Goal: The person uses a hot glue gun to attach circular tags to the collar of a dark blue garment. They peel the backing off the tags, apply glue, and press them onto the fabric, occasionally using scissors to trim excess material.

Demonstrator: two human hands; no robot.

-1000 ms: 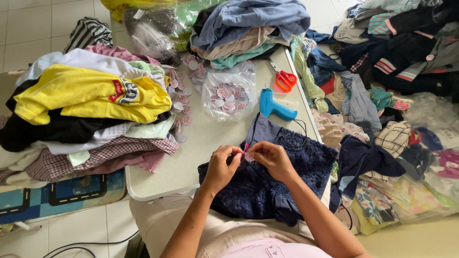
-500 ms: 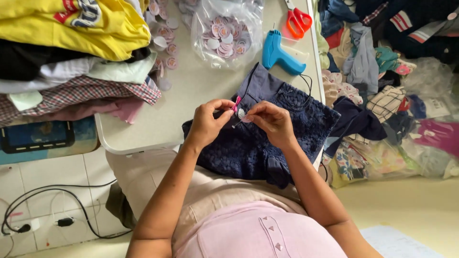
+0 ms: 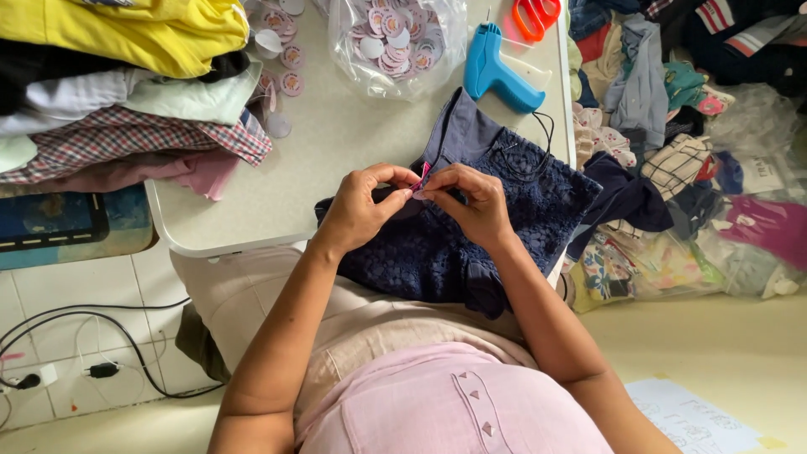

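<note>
While I pinch the small pink tag (image 3: 419, 178) between the fingertips of my left hand (image 3: 357, 210) and my right hand (image 3: 472, 202), both grips are narrow and closed on it, just above the dark blue lace garment (image 3: 471, 235). That garment lies at the near edge of the white table (image 3: 328, 160), towards its right corner, and partly hangs over onto my lap. To do this well, I judge I should keep the tag flat against the fabric, hold the cloth taut under my thumbs, and work close to the waistband so nothing slips. Further back on the table, the blue tagging gun (image 3: 496, 71) rests near the right edge, with the orange scissors (image 3: 536, 17) beyond it and a clear bag of round tags (image 3: 395, 42) beside it. A pile of folded clothes (image 3: 126, 76) covers the left side.
</note>
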